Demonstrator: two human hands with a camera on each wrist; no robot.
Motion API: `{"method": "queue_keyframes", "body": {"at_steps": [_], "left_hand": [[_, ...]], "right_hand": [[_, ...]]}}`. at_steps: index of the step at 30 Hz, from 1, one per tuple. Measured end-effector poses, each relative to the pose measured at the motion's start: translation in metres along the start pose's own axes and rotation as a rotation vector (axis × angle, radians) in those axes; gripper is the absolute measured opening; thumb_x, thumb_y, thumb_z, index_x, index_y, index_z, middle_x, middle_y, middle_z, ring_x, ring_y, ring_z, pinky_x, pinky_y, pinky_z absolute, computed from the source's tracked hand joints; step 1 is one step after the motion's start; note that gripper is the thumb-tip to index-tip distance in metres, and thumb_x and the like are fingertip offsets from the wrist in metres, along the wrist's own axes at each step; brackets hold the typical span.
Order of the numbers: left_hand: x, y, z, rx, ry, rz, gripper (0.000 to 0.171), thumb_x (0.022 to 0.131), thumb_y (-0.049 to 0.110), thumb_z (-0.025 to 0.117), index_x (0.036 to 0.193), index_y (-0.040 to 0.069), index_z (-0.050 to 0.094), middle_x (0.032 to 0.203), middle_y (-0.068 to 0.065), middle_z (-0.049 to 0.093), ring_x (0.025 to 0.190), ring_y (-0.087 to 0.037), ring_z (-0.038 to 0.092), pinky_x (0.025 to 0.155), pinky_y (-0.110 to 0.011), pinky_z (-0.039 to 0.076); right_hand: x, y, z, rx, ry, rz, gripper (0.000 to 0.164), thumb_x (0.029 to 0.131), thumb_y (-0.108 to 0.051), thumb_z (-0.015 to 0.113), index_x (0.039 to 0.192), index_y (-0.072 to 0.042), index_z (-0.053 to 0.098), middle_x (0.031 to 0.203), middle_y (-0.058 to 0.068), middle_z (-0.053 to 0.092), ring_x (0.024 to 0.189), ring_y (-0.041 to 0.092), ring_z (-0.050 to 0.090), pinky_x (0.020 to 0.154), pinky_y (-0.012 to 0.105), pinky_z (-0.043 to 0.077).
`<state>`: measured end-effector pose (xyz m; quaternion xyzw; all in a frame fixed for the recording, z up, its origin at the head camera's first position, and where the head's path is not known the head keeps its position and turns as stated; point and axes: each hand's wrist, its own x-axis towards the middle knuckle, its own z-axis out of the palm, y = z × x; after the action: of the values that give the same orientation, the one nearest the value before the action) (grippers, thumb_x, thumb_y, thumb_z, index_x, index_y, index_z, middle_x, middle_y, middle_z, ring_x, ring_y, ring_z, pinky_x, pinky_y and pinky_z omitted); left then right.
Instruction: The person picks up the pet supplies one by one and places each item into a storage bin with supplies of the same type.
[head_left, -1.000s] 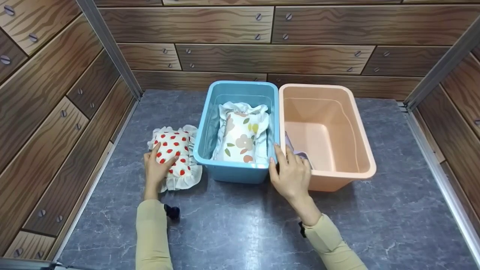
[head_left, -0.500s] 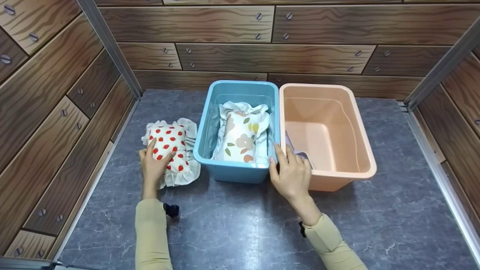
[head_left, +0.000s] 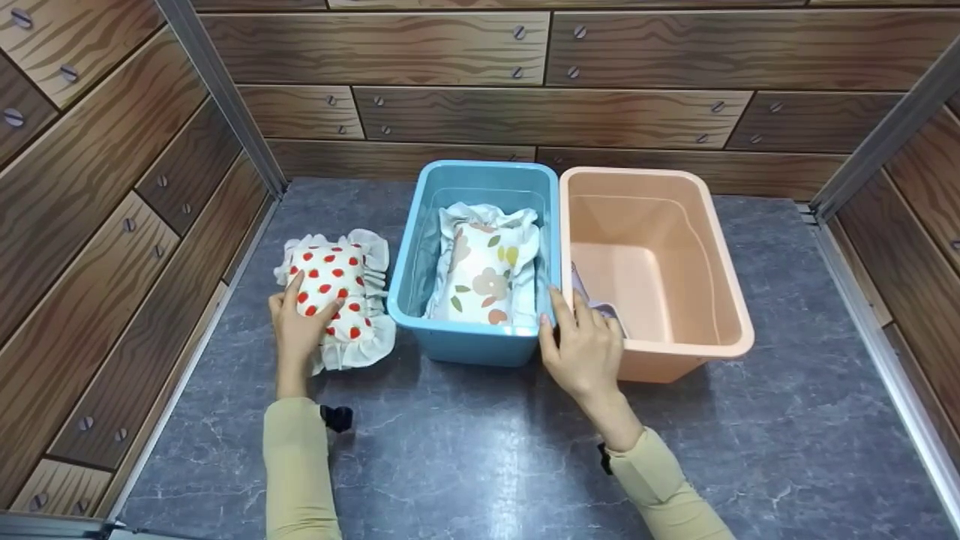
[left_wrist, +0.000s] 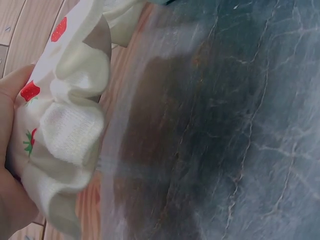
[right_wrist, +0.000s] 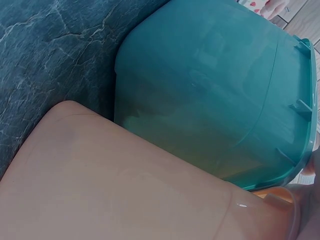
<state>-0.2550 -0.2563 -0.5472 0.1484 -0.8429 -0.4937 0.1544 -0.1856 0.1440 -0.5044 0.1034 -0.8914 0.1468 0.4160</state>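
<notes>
My left hand point(head_left: 298, 328) grips a small white pillow point(head_left: 341, 281) with red strawberries and a ruffled edge, left of the blue bin point(head_left: 480, 345). In the left wrist view the pillow's ruffle point(left_wrist: 75, 132) hangs off the floor, with fingers curled on its side. My right hand point(head_left: 585, 352) grips the adjoining rims of the blue bin and the peach bin point(head_left: 656, 262) at their near corner. Inside the blue bin lies a floral pillow point(head_left: 487, 281) with a pale ruffle. Something purple point(head_left: 606, 309) shows partly behind my right hand in the peach bin.
Both bins stand side by side on a dark marbled floor point(head_left: 450, 450). Wood-patterned panels point(head_left: 555, 116) enclose the back and both sides, with metal rails point(head_left: 892, 390) along the edges.
My left hand has moved the strawberry pillow slightly left and away from me, and it appears higher. My right hand and both bins have stayed in place.
</notes>
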Motion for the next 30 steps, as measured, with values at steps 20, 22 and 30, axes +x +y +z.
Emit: {"method": "queue_keyframes", "body": {"at_steps": [20, 22, 30], "left_hand": [[0.001, 0.012, -0.013, -0.024, 0.031, 0.025, 0.084, 0.079, 0.026, 0.082, 0.151, 0.019, 0.04, 0.123, -0.018, 0.034, 0.116, -0.034, 0.04, 0.104, -0.048, 0.035], [0.0, 0.014, -0.014, -0.027, 0.043, 0.03, 0.084, 0.079, 0.026, 0.082, 0.151, 0.019, 0.04, 0.123, -0.018, 0.034, 0.116, -0.033, 0.04, 0.104, -0.047, 0.035], [-0.003, 0.032, -0.02, -0.013, 0.092, 0.093, 0.085, 0.077, 0.028, 0.084, 0.149, 0.014, 0.042, 0.118, -0.018, 0.034, 0.112, -0.033, 0.04, 0.1, -0.047, 0.035]], "right_hand": [[0.0, 0.001, 0.0, -0.002, -0.024, 0.002, 0.043, 0.091, -0.033, 0.053, 0.12, -0.007, 0.07, 0.11, 0.026, 0.068, 0.075, 0.04, 0.066, 0.062, 0.048, 0.045], [-0.001, 0.0, 0.0, -0.002, -0.024, 0.0, 0.042, 0.091, -0.033, 0.053, 0.12, -0.007, 0.07, 0.11, 0.025, 0.069, 0.074, 0.04, 0.065, 0.061, 0.047, 0.044], [0.0, 0.001, 0.0, -0.003, -0.017, 0.003, 0.041, 0.091, -0.032, 0.053, 0.118, -0.007, 0.071, 0.108, 0.025, 0.069, 0.074, 0.039, 0.066, 0.06, 0.046, 0.044]]}}
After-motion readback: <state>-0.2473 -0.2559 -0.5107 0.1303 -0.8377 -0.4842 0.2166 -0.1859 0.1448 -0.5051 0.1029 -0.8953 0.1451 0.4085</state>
